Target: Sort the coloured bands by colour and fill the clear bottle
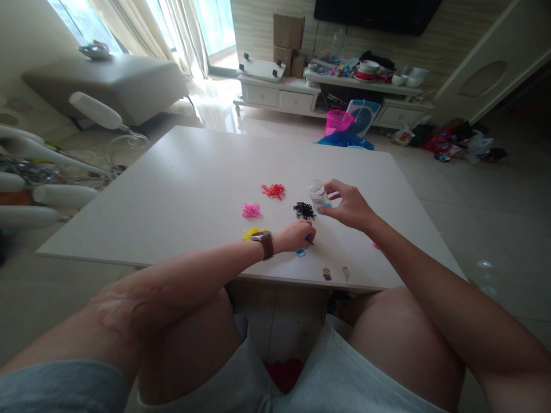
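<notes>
My right hand [350, 203] is closed around a small clear jar [317, 194], held tilted above the white table [206, 183], with some blue showing near its base. Just left of it, my left hand [297, 236] pinches a few blue rubber bands [309, 240]. More blue bands [301, 252] lie on the tabletop under that hand. A black pile of bands [304, 210] sits right behind my left hand. Farther off are a red pile [274, 191] and a pink pile [252, 210]. My left wrist partly covers a yellow pile [253, 233].
Near the front edge lie a small cartoon figure piece [327, 274] and a pale little piece [346, 273]. Something pink [376, 245] shows beside my right forearm. Beyond the table are a blue stool [344, 139] and a pink basket [338, 122]. White chairs [97, 110] stand at left.
</notes>
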{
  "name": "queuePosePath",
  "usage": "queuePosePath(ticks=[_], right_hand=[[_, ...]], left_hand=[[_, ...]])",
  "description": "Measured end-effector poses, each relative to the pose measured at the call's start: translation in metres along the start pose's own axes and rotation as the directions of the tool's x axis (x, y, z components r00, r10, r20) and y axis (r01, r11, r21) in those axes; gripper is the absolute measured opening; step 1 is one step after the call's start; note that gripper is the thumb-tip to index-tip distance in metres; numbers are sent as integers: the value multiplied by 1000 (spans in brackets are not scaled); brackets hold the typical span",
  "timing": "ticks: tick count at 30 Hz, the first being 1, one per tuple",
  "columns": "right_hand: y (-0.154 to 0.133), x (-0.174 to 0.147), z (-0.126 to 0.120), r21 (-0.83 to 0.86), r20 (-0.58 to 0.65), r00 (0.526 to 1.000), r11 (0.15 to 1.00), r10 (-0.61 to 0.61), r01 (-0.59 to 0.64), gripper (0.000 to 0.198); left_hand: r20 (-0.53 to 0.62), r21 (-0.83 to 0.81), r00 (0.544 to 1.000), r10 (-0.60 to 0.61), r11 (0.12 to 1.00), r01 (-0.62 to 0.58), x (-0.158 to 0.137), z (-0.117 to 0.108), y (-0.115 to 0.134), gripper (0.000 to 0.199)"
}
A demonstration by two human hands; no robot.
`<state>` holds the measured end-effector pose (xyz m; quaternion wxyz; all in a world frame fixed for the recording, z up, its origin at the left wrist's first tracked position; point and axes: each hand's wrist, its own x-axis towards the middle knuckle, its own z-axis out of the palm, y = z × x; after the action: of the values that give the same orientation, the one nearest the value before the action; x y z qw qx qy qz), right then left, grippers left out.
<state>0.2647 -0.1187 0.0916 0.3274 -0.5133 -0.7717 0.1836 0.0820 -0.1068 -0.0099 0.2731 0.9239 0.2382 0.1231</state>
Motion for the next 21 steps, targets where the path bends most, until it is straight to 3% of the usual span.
queuePosePath(ticks=[5,10,16,21], right_hand=[[2,-1,1,-7,10,1000,1000,-1,1,28],[9,0,0,-3,39,999,1000,22,-21,29],[26,-1,3,-62,192,978,996,80,-69,28],[31,-3,6,-138,327,939,989,104,-62,30]], left_hand=[[-14,-32,999,-42,999,41,0,-5,-2,17],[-88,-91,992,-88,993,79,2,-26,-1,21],[-192,-209,961,-201,965,160,-10,-57,-15,16],[-300,-354,897,-325,911,212,-20,-76,-28,7]])
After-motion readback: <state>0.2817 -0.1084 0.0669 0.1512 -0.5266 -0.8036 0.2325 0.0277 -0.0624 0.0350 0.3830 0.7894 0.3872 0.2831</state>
